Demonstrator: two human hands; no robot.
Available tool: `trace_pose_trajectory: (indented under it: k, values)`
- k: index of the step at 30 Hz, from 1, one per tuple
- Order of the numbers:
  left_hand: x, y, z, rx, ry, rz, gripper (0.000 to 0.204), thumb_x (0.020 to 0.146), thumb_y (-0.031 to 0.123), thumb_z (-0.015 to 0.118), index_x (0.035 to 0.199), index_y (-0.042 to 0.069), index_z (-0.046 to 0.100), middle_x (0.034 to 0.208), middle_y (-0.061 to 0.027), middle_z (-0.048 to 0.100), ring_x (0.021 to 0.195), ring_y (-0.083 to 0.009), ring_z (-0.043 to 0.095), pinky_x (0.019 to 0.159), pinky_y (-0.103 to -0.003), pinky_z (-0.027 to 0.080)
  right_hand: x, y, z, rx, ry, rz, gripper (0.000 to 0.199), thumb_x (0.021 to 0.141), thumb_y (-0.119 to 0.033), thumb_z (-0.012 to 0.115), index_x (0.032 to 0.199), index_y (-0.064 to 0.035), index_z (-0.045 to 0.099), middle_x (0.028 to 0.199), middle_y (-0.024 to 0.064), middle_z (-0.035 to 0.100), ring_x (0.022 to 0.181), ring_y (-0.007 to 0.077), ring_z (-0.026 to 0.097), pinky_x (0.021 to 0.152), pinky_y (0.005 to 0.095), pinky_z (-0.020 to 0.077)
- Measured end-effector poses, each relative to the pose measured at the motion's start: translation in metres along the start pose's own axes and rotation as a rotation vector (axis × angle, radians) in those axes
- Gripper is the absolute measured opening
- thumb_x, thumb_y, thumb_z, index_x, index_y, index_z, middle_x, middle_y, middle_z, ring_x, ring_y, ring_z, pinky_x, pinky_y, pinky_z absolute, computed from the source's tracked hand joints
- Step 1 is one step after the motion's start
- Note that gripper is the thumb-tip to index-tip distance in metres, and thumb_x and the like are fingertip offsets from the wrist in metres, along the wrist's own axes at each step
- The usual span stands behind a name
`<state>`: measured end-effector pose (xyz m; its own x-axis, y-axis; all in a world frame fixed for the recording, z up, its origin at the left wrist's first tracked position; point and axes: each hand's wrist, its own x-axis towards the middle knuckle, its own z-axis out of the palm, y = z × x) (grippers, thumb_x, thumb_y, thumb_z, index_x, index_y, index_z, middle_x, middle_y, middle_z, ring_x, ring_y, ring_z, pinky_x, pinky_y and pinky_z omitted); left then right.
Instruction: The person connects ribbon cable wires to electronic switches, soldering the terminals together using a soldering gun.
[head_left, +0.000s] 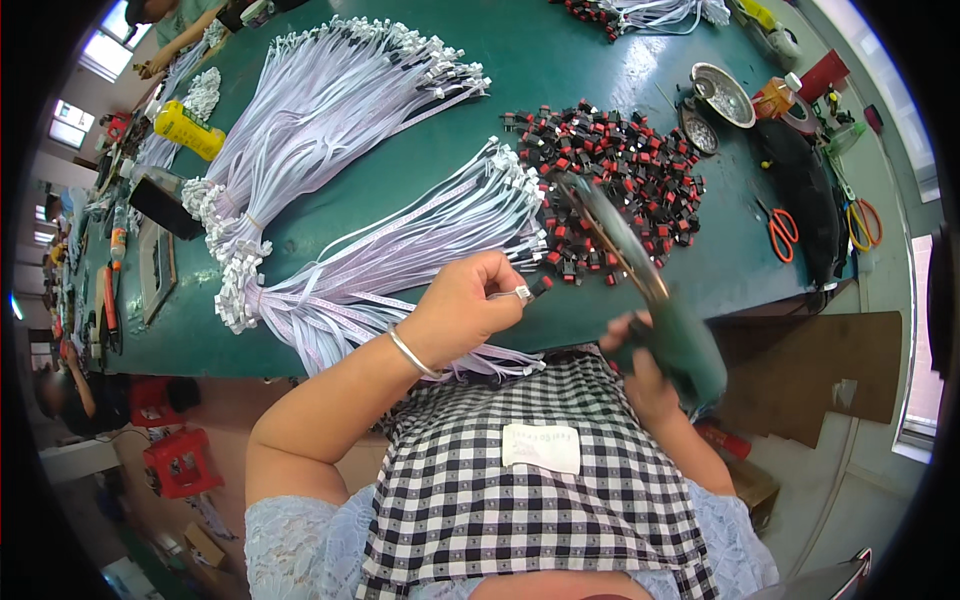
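Note:
My left hand (462, 305) pinches the white plug end of a pale flat cable (522, 293) just above the table's near edge; a silver bangle sits on that wrist. My right hand (640, 360) grips a large tool with dark green handles (680, 340), whose long blades reach up toward a heap of small red and black connectors (620, 180). A bundle of pale lilac cables with white plugs (400, 255) lies by my left hand on the green table (560, 50).
A bigger fan of lilac cables (330, 100) spreads at the back left, beside a yellow bottle (188, 130). Metal dishes (725, 95), orange-handled scissors (782, 232) and tape rolls sit at the right. Another person (180, 20) works at the far left corner. Red stools (180, 460) stand below.

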<state>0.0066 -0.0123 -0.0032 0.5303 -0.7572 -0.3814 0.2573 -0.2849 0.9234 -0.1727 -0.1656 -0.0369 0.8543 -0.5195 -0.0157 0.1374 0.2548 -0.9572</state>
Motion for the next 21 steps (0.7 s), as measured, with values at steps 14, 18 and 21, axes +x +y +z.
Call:
trace_pose_trajectory:
  k: [14,18,21]
  values:
    - [-0.016,0.008,0.001,-0.151,-0.079,0.126,0.015,0.073,-0.008,0.056,0.081,0.003,0.051,0.087,-0.0023,0.05,0.073,-0.0061,0.047,0.058,-0.018,0.038,0.038,0.0,0.037,-0.504,-0.152,-0.18,0.03,0.071,-0.001,0.061,0.1,-0.0046,0.052,0.09,0.0045,0.056,0.088,0.0157,0.051,0.079,0.0299,0.0403]
    - [-0.016,0.006,0.003,-0.158,-0.087,0.113,0.019,0.071,-0.01,0.057,0.082,0.004,0.05,0.087,-0.0029,0.05,0.073,-0.006,0.047,0.058,-0.017,0.039,0.035,0.001,0.036,-0.662,-0.235,-0.286,0.04,0.074,0.003,0.059,0.11,-0.0026,0.045,0.092,0.0045,0.054,0.084,0.0091,0.051,0.075,0.0244,0.0435]
    - [-0.018,0.008,0.004,-0.184,-0.088,0.059,0.021,0.072,-0.01,0.058,0.085,0.003,0.048,0.087,-0.0034,0.053,0.07,-0.0061,0.048,0.059,-0.017,0.039,0.033,-0.009,0.045,-0.685,-0.208,-0.273,0.037,0.073,0.003,0.06,0.107,-0.002,0.047,0.09,0.0043,0.054,0.081,0.0096,0.053,0.073,0.0237,0.0441]
